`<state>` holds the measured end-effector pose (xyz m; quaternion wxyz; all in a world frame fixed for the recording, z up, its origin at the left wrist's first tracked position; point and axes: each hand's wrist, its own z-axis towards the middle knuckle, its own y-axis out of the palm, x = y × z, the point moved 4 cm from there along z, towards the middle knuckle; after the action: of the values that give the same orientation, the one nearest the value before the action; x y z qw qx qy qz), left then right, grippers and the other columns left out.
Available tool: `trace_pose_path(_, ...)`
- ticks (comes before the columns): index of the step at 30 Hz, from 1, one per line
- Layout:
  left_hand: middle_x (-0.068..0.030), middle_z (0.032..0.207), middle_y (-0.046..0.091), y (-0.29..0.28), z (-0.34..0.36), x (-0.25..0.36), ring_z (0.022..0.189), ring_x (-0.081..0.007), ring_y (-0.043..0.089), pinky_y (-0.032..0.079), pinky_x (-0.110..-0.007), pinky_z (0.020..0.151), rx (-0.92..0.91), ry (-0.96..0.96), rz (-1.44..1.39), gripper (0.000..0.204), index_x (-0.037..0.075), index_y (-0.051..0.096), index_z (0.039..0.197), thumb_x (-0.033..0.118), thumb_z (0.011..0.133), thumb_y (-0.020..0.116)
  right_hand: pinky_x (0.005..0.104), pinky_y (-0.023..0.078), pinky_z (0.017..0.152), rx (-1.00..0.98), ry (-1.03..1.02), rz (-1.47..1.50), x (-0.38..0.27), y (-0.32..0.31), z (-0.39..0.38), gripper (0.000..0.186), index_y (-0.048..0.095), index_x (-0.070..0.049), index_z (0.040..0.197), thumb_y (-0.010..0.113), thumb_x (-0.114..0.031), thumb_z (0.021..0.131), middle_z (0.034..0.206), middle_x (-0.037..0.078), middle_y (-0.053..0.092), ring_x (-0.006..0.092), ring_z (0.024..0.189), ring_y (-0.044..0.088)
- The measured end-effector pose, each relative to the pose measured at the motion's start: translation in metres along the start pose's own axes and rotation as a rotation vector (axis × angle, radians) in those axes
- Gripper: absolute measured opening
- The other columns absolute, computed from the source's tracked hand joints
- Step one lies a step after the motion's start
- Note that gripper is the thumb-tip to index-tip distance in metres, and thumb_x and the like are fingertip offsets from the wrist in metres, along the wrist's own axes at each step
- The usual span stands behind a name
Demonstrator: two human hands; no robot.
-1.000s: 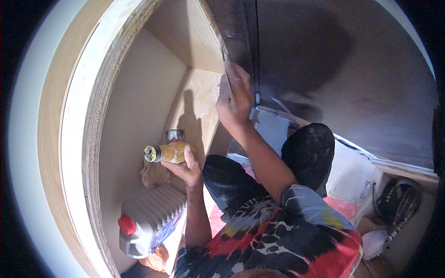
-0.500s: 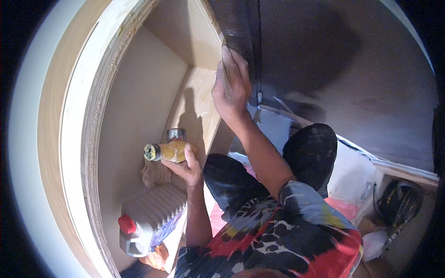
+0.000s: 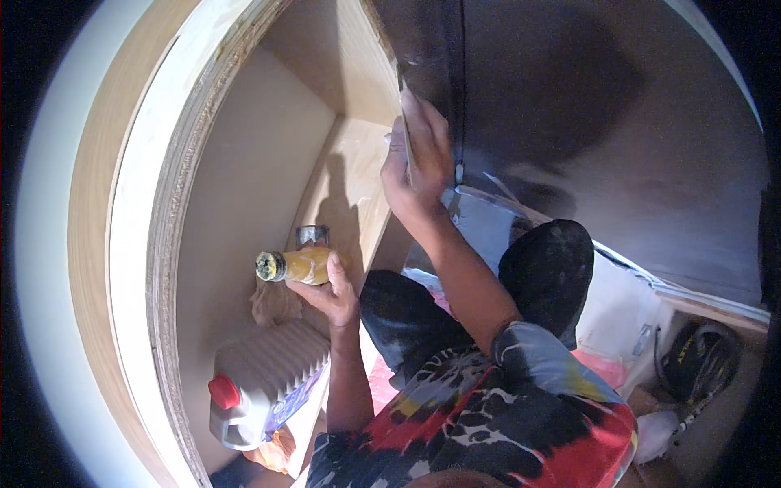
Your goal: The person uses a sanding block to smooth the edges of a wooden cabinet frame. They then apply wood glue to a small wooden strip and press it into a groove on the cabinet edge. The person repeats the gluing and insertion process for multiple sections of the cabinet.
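My left hand [image 3: 332, 299] is wrapped round a yellow bottle [image 3: 307, 265] with a dark, crusted neck. The bottle lies nearly level, its mouth pointing left, inside a pale wooden cabinet [image 3: 268, 171]. Farther up, my right hand [image 3: 425, 167] pinches a thin, flat, pale piece [image 3: 409, 154] between thumb and fingers. Its kind does not show, as it is seen nearly edge-on. The piece's upper end is at the front edge of a cabinet panel [image 3: 376, 28]; whether it touches cannot be made out.
Behind the bottle stands a metal can [image 3: 312, 236]. Nearer me are a crumpled tan cloth or bag [image 3: 275, 303] and a large jug with a red cap [image 3: 272, 382]. A dark panel [image 3: 618, 122] rises at right. Beyond my knees, a black coiled item [image 3: 700, 358] sits at lower right.
My right hand has slid slightly nearer me along the panel edge with the flat piece. The left hand and bottle stay almost where they were.
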<state>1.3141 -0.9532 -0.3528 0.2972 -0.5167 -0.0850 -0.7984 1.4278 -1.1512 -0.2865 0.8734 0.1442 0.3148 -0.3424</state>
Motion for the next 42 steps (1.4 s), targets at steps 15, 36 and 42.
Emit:
trace_pose_path(15, -0.0163, 0.123, 0.046, 0.000, -0.002, -0.005, 0.108, -0.0217, 0.049, 0.043, -0.035, 0.094, -0.019, 0.012, -0.015, 0.056, 0.000, 0.025, 0.136, 0.004, 0.092, 0.060, 0.0399, 0.048, 0.093, 0.006, -0.033, -0.031, -0.008, 0.003, 0.000, 0.039, 0.055, 0.001, 0.127, 0.055, 0.005, 0.088, 0.119, 0.022, 0.057, 0.0357, 0.107, 0.058)
trace_pose_path(36, -0.0170, 0.117, 0.048, 0.004, 0.002, 0.008, 0.100, -0.0204, 0.054, 0.049, -0.034, 0.087, -0.040, 0.041, 0.046, 0.055, 0.000, 0.024, 0.130, 0.001, 0.090, 0.060, 0.0393, 0.047, 0.093, -0.010, -0.032, -0.013, -0.013, 0.017, 0.031, 0.043, 0.055, 0.002, 0.127, 0.056, 0.007, 0.085, 0.117, 0.021, 0.059, 0.0359, 0.108, 0.059)
trace_pose_path(42, -0.0169, 0.117, 0.048, 0.000, 0.000, 0.003, 0.101, -0.0210, 0.054, 0.048, -0.034, 0.088, -0.039, -0.021, 0.008, 0.055, -0.001, 0.024, 0.130, 0.001, 0.090, 0.061, 0.0400, 0.046, 0.095, -0.064, -0.068, -0.008, -0.021, 0.008, 0.015, 0.049, 0.054, 0.001, 0.128, 0.058, 0.008, 0.080, 0.119, 0.021, 0.058, 0.0365, 0.109, 0.058)
